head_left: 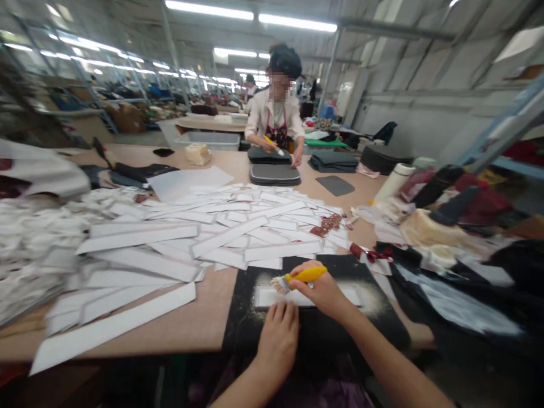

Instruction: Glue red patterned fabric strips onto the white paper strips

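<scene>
My right hand (319,290) is closed around the yellow handle of a brush (306,274). The brush's pale bristles point left, over the left part of a white strip (346,295). This strip lies on a black mat (246,328) at the table's front edge. My left hand (279,331) rests flat with its fingertips on the strip's near edge, just below the bristles. Pale smears mark the mat at both ends of the strip. Part of the strip is hidden behind my right hand.
Many loose white strips (170,263) cover the table beyond and left of the mat. Across the table a person (276,113) holds another yellow brush over dark padded pieces (275,174). Fabric scraps and a pale bottle (393,181) are at the right.
</scene>
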`<state>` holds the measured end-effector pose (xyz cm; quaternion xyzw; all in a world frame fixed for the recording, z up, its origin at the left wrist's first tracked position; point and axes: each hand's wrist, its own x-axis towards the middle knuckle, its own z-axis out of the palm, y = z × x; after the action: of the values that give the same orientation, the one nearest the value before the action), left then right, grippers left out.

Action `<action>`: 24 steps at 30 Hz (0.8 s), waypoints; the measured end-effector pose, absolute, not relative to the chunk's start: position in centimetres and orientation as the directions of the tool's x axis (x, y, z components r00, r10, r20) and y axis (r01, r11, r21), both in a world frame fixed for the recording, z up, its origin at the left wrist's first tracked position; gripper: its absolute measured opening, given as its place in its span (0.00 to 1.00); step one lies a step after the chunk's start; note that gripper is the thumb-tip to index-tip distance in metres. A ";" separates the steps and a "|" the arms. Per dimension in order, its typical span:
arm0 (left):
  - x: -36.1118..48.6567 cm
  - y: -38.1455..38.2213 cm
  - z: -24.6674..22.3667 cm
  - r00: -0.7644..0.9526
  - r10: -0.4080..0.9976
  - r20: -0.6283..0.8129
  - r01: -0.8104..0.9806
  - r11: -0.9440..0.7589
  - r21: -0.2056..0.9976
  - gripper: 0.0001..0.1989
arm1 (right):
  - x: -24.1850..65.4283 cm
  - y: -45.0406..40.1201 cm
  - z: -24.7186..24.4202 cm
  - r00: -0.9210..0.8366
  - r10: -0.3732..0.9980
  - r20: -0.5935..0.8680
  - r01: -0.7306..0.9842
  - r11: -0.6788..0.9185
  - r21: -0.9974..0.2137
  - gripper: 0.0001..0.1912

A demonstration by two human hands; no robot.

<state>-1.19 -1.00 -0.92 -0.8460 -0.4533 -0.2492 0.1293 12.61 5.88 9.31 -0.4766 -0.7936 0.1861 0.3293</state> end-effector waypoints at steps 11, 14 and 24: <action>-0.5 -0.7 -1.8 0.470 0.768 0.436 0.833 -0.549 0.070 0.15 | 5.2 9.6 11.0 -0.723 0.680 0.124 0.634 0.724 -0.272 0.08; -0.5 -0.6 -1.7 0.478 0.766 0.430 0.827 -0.558 0.074 0.14 | 4.8 9.2 10.9 -0.677 0.726 0.120 0.707 0.687 -0.171 0.10; -0.7 -0.7 -0.2 0.490 0.747 0.448 0.838 -0.546 -0.005 0.15 | 11.6 9.4 11.0 -0.367 0.925 0.094 0.928 0.371 -0.030 0.13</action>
<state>-0.71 -0.71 -0.23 -0.8559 -0.4630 -0.2014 0.1119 11.58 9.42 11.01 -0.5605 -0.8267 -0.0142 0.0472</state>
